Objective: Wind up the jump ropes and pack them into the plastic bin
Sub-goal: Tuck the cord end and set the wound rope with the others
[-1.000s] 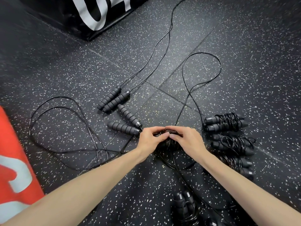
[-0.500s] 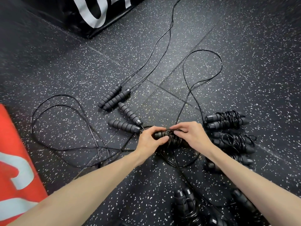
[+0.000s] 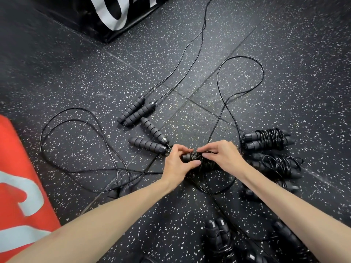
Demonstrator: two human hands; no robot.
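Observation:
My left hand point(image 3: 175, 164) grips the black handles point(image 3: 187, 157) of a jump rope partly wound with cord point(image 3: 207, 165) in the middle of the floor. My right hand point(image 3: 223, 155) pinches the rope's cord just above the coil; a loose loop point(image 3: 241, 57) of it runs away across the floor. Wound rope bundles point(image 3: 269, 138) point(image 3: 281, 165) lie just right of my hands. Unwound ropes with ribbed foam handles point(image 3: 136, 112) point(image 3: 150, 144) lie to the left. No plastic bin is in view.
A black padded box with white lettering point(image 3: 114, 18) stands at the back. A red pad point(image 3: 20, 190) lies at the left edge. More wound bundles point(image 3: 218, 234) sit near the bottom, between my forearms. Loose cord loops point(image 3: 76, 149) spread over the speckled rubber floor on the left.
My hands have lifted slightly off the bundle. The handle ends now show between my left fingers, and my right hand has shifted from covering the coil to pinching the cord above it.

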